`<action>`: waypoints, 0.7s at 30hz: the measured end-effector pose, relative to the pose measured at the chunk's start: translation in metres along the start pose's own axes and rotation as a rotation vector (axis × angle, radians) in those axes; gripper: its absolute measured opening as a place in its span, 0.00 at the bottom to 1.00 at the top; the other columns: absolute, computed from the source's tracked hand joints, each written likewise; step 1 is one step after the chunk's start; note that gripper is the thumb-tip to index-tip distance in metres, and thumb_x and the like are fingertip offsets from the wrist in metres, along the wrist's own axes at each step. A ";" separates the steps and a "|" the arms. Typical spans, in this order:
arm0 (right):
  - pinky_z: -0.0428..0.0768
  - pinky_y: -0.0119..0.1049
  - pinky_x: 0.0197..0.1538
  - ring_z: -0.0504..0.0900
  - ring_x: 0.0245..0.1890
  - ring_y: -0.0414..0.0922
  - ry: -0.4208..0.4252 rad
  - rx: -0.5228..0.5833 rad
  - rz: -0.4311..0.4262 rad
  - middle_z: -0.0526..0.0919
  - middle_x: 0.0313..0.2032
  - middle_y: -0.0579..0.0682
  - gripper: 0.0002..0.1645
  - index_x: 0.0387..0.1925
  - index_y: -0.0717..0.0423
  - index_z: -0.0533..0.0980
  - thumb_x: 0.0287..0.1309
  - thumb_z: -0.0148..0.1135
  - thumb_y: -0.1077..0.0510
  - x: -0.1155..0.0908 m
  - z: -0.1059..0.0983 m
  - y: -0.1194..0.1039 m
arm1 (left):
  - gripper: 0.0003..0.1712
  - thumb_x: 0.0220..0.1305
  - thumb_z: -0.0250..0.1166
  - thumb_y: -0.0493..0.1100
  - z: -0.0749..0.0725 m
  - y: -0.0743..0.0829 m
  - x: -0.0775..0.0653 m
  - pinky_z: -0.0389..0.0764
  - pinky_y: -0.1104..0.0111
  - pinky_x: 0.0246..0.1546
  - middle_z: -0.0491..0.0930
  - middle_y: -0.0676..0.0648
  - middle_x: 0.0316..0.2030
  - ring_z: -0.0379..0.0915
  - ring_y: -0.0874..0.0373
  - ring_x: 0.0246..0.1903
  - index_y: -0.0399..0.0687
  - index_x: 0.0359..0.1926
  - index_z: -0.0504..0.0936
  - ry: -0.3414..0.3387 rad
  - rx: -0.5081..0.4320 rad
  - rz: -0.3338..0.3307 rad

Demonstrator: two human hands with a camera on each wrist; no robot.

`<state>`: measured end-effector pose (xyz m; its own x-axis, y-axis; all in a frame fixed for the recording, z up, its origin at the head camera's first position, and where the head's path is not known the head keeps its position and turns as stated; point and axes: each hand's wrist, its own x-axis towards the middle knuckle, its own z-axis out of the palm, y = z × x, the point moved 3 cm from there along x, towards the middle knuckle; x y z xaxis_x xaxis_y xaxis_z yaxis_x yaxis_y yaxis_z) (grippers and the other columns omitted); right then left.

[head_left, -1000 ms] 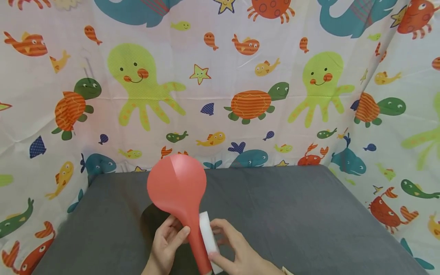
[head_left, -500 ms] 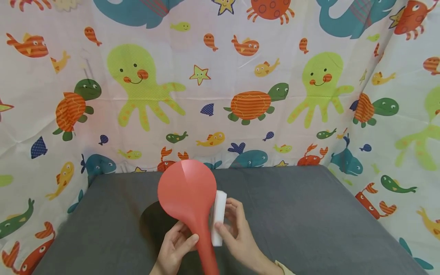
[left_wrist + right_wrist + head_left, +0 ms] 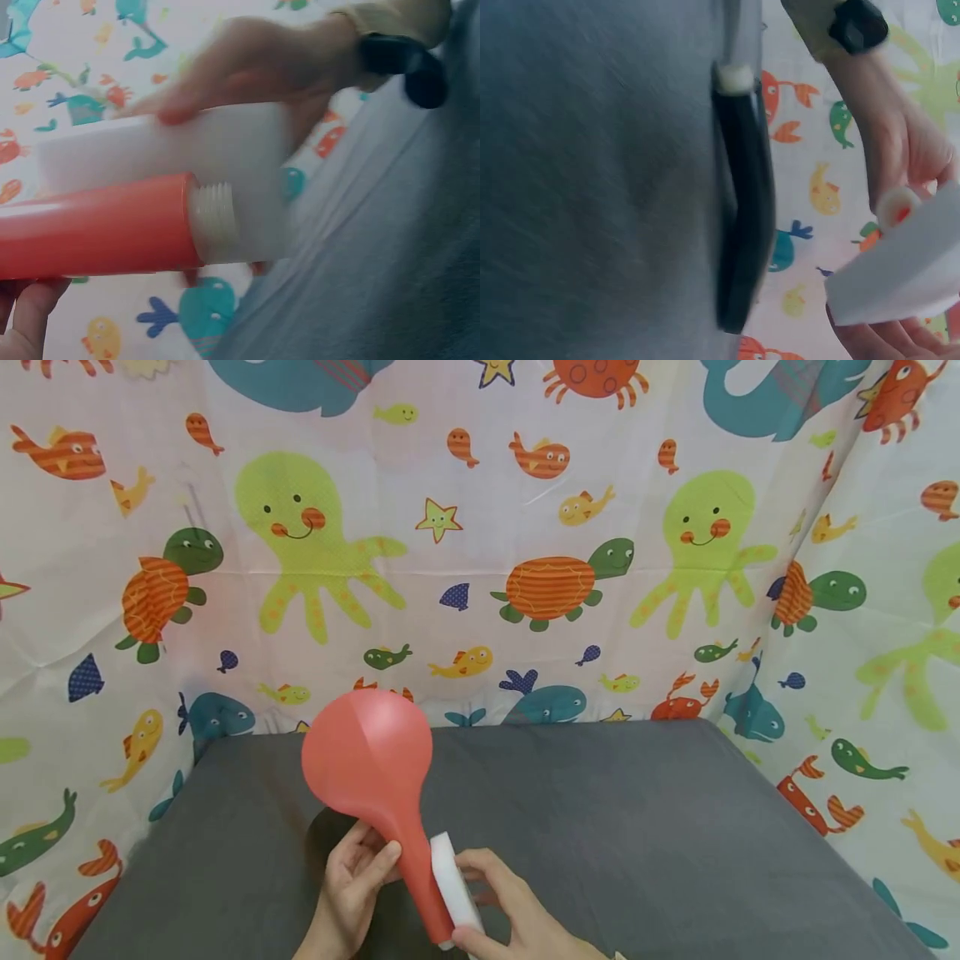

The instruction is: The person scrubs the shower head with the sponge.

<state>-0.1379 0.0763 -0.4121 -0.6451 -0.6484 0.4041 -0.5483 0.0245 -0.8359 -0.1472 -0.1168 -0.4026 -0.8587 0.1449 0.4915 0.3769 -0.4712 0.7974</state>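
My left hand [image 3: 350, 881] grips a red bulb-headed thing with a long round handle [image 3: 367, 760] by its neck. It tilts with its head up to the left. In the left wrist view the red handle [image 3: 97, 229] ends in a white threaded tip [image 3: 216, 217]. My right hand [image 3: 506, 906] pinches a white sponge [image 3: 454, 881], a rectangular block, between thumb and fingers. The sponge lies along the handle's right side, near its lower end. In the right wrist view the white sponge [image 3: 900, 270] partly hides the red thing.
A dark round-edged thing [image 3: 322, 839] lies on the grey cloth-covered table [image 3: 637, 835], mostly hidden behind my left hand. The right wrist view shows a black handle-like bar [image 3: 746, 202] with a pale collar. Curtains printed with sea animals [image 3: 480, 568] stand at the back and sides.
In the last half second the red thing has shifted left and tilted more. The white sponge has moved down and left along the handle, back near its place of a second ago.
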 end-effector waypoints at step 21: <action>0.68 0.42 0.58 0.61 0.62 0.50 -0.012 -0.805 -0.551 0.58 0.63 0.60 0.33 0.62 0.54 0.66 0.59 0.59 0.44 -0.011 0.030 -0.021 | 0.18 0.66 0.53 0.30 -0.009 0.009 0.003 0.81 0.62 0.36 0.78 0.46 0.45 0.79 0.54 0.41 0.38 0.56 0.69 0.317 0.089 -0.104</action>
<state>-0.1036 0.0602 -0.4104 -0.1859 -0.7323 0.6551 -0.9741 0.2246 -0.0253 -0.1494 -0.1282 -0.3974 -0.9539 -0.0958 0.2845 0.2990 -0.3883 0.8717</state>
